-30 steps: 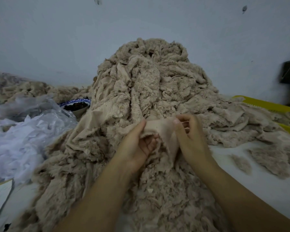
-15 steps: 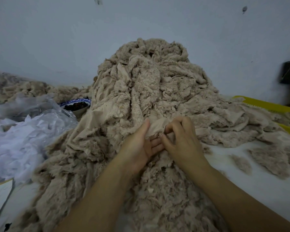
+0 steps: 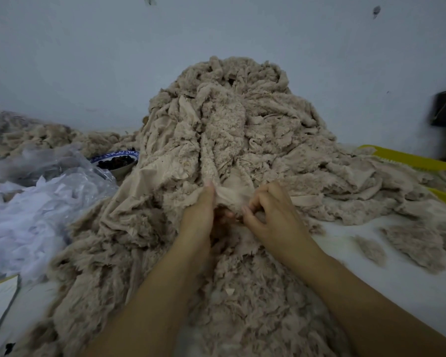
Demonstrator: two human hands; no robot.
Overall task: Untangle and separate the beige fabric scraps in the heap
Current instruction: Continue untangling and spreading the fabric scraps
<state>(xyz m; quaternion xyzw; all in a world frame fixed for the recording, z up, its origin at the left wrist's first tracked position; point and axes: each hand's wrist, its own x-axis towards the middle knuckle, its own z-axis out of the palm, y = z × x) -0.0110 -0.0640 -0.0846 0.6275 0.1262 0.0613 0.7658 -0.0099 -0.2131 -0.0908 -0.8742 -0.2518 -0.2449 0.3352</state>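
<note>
Left hand [image 3: 204,215] and right hand [image 3: 271,212] both pinch a smooth beige fabric scrap [image 3: 232,194] stretched between them. It is likely soft, light and prone to snagging, so grip its free edge.

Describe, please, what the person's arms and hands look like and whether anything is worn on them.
Both forearms are bare to the frame's edge; no sleeves show. The left hand and right hand are ungloved, with no ring, watch or bracelet visible. Visible nails look short and unpainted.
</note>
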